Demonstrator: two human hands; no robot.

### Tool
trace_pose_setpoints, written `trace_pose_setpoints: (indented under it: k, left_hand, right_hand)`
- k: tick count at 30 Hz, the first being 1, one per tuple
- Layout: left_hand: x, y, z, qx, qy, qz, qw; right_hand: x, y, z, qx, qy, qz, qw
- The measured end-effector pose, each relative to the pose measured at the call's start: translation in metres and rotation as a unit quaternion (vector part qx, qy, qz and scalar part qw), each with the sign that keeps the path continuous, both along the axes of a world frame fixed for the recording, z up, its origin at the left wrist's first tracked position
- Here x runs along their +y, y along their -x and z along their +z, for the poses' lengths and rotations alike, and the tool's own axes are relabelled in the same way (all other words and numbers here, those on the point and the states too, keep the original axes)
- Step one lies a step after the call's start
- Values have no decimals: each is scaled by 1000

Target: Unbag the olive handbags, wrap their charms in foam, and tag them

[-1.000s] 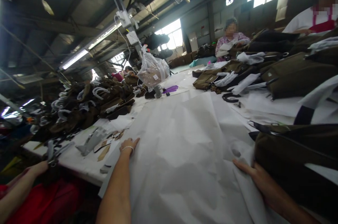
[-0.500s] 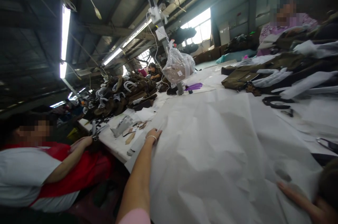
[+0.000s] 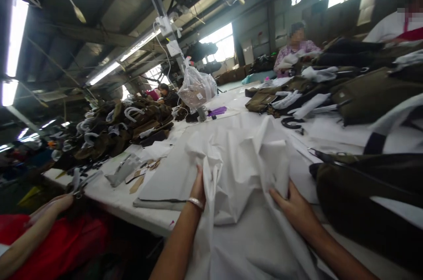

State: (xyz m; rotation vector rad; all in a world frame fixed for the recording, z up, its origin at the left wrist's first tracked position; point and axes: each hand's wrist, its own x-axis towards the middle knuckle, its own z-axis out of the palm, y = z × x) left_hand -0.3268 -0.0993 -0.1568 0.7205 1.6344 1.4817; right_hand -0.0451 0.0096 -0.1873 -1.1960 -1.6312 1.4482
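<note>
Both hands have come in toward each other since a second ago, and the white sheet point(image 3: 236, 183) that was lying mostly flat is now bunched up in tall folds between them. Left hand point(image 3: 198, 194) has its side gathered in its grip, though most of those fingers are hidden behind the folds; right hand point(image 3: 295, 207) has the other side pinched, thumb in front. Sheet's over the near part of the table point(image 3: 155, 220), a pale flat layer point(image 3: 165, 183) now showing left of it, dark bag point(image 3: 366, 196) sitting just right.
</note>
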Motion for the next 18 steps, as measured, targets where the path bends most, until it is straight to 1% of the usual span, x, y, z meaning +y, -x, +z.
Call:
trace_pose_setpoints:
  k: [3, 5, 7, 9, 11, 12, 13, 15, 16, 18]
  left_hand:
    - [11, -4, 14, 7, -5, 12, 1000]
    - [21, -11, 16, 18, 3, 15, 1000]
    - [30, -27, 11, 18, 15, -6, 1000]
    - [33, -53, 2, 0, 22, -50, 998]
    - [30, -78, -5, -25, 16, -90, 995]
    - [27, -87, -8, -27, 8, -95, 995]
    - [22, -93, -9, -20, -2, -87, 996]
    - [12, -96, -10, 11, -17, -42, 999]
    - [7, -94, -10, 29, -20, -10, 999]
    - [-3, -85, -13, 48, -15, 51, 997]
  right_hand:
    - [2, 10, 1, 29, -28, 3, 999]
    - [3, 19, 0, 56, -23, 12, 998]
    - [2, 32, 1, 78, -14, 22, 997]
    - [-3, 48, 6, 93, -15, 36, 995]
    - [-11, 62, 14, 108, -29, 64, 992]
    - [-15, 66, 19, 117, -37, 83, 989]
    - [-19, 66, 25, 126, -44, 107, 985]
    - [-26, 55, 36, 142, -40, 160, 976]
    - [-26, 46, 40, 147, -20, 183, 972]
    - [-18, 33, 41, 147, 45, 193, 969]
